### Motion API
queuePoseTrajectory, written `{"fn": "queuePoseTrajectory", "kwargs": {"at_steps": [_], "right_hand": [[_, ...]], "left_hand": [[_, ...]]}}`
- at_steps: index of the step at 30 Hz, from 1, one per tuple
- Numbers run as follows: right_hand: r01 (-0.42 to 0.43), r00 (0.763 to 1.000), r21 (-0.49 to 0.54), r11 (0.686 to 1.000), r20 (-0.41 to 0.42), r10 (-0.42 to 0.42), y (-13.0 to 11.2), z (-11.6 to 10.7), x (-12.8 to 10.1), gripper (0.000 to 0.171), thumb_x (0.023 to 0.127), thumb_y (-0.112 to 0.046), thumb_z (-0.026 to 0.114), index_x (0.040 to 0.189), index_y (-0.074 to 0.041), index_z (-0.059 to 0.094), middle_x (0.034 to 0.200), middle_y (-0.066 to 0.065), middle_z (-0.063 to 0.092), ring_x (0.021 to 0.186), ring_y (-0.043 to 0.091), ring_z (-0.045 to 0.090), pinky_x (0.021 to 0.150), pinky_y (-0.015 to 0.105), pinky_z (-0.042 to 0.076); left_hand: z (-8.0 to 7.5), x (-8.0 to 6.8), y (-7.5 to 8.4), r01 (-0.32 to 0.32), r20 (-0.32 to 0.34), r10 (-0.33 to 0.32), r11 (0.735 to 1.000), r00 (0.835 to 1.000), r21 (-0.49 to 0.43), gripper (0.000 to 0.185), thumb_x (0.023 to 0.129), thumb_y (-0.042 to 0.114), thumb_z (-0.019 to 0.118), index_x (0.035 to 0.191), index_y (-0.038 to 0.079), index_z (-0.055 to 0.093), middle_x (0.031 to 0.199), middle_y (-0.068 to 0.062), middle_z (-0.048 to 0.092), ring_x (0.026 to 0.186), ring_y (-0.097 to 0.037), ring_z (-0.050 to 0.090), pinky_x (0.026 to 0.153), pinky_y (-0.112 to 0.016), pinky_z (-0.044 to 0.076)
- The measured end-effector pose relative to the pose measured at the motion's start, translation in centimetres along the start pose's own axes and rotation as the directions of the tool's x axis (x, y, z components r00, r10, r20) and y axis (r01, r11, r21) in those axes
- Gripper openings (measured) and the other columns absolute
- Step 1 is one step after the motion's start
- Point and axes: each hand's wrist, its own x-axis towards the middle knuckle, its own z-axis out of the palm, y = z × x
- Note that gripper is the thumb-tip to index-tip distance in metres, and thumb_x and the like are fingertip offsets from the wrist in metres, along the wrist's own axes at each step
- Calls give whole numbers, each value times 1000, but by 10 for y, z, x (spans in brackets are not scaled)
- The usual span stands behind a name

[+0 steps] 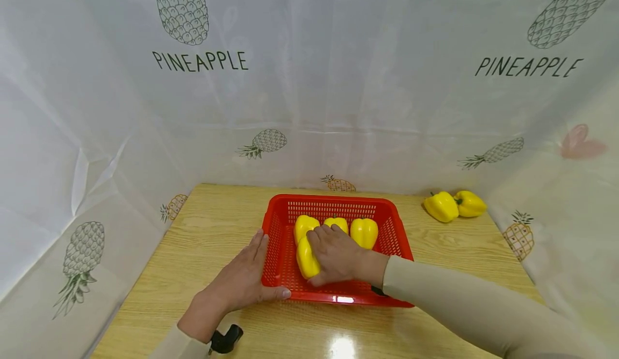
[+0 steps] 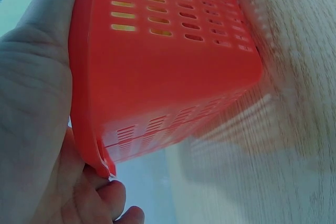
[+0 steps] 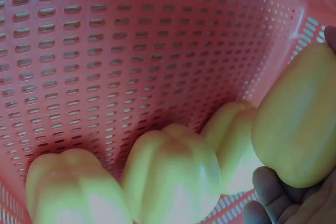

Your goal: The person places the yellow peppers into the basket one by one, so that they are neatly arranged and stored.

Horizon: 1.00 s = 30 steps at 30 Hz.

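A red plastic basket (image 1: 338, 298) with slotted walls stands on the table. My right hand (image 1: 336, 254) reaches inside it and grips a yellow bell pepper (image 1: 307, 259); in the right wrist view that pepper (image 3: 299, 119) lies against curled fingers. Behind it in the basket are three more yellow peppers: one at left (image 1: 306, 224), a middle one (image 1: 336, 222) partly hidden by the hand, and one at right (image 1: 364, 232). At the basket's near left corner, my left hand (image 1: 242, 281) rests on the rim, thumb along the front edge; the left wrist view shows the hand (image 2: 37, 108) against this rim.
Two more yellow peppers, one in front (image 1: 441, 207) and one beside it (image 1: 470, 203), lie touching at the table's back right corner. The wooden table (image 1: 203, 230) is bordered by a pale pineapple-print sheet (image 1: 338, 90) behind and at both sides.
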Motion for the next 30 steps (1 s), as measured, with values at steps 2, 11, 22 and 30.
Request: {"fn": "queuePoseTrajectory", "kwargs": {"at_steps": [2,11,22,30], "right_hand": [[2,1000,-6,1000,16,-2,-2,2,1,85,81,-79,67,125,-8,51,101,1,57,93,18,53,85,34,51],[23,999,-61,998,45,-21,-11,12,5,81,82,-82,64,120,-11,51,97,0,54,91,17,53,82,31,50],[54,991,-204,978,135,-26,-16,18,8,91,89,-87,48,138,-10,49,119,3,60,107,19,57,94,33,52],[89,979,-230,969,197,-43,-15,16,12,93,87,-86,54,143,-13,44,127,2,57,113,19,57,99,33,52]], "left_hand": [[0,0,0,-2,1,2,1000,1000,2,139,74,90,67,165,-5,21,175,-24,14,156,-47,31,122,-59,37],[0,1,0,-9,4,9,1000,1000,10,139,74,90,66,166,-5,21,175,-24,13,157,-47,30,123,-59,36],[0,1,0,-10,4,10,1000,1000,4,140,74,91,65,165,-5,21,175,-25,13,156,-48,31,122,-59,37],[0,2,0,-2,10,2,1000,1000,-1,139,75,90,67,166,-5,20,175,-25,13,156,-48,31,122,-60,37]]}}
